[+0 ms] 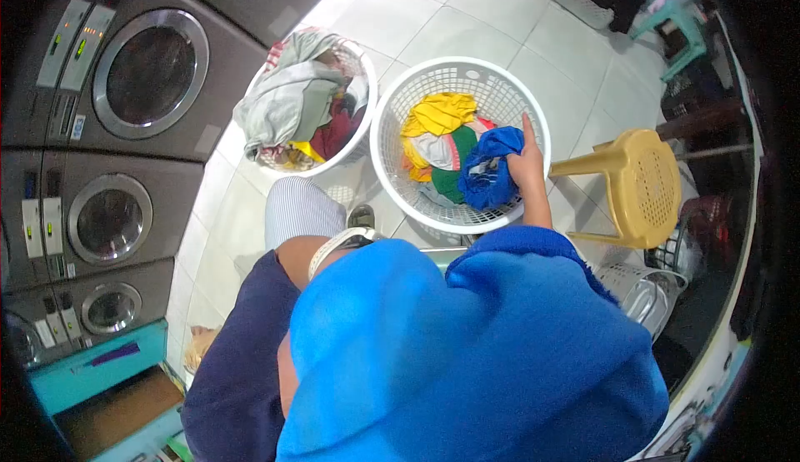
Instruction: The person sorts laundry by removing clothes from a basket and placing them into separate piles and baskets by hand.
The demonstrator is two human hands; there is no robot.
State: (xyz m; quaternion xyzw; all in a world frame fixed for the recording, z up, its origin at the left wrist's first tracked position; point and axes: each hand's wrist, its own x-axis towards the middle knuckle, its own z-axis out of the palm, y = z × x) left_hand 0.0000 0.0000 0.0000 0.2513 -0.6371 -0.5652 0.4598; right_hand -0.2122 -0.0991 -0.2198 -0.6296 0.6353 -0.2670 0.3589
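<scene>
My right hand (527, 166) reaches into a white laundry basket (388, 185) in front of me. Its fingers are closed on a bunched blue garment (490, 170), and one finger points up along the basket's right wall. Yellow cloth (440, 114), green cloth (450, 184) and white cloth (435, 150) lie beside the garment in the basket. A white watch strap (329, 250) shows near my knee; my left hand itself is hidden behind my blue shirt. Striped cloth (302, 209) lies by the strap.
A second white basket (367, 120), heaped with grey and dark red clothes, stands to the left. Front-loading machines (158, 70) line the left side. On the right are a yellow plastic stool (642, 187) and a tipped white basket (625, 283). A turquoise stool (679, 29) stands farther back.
</scene>
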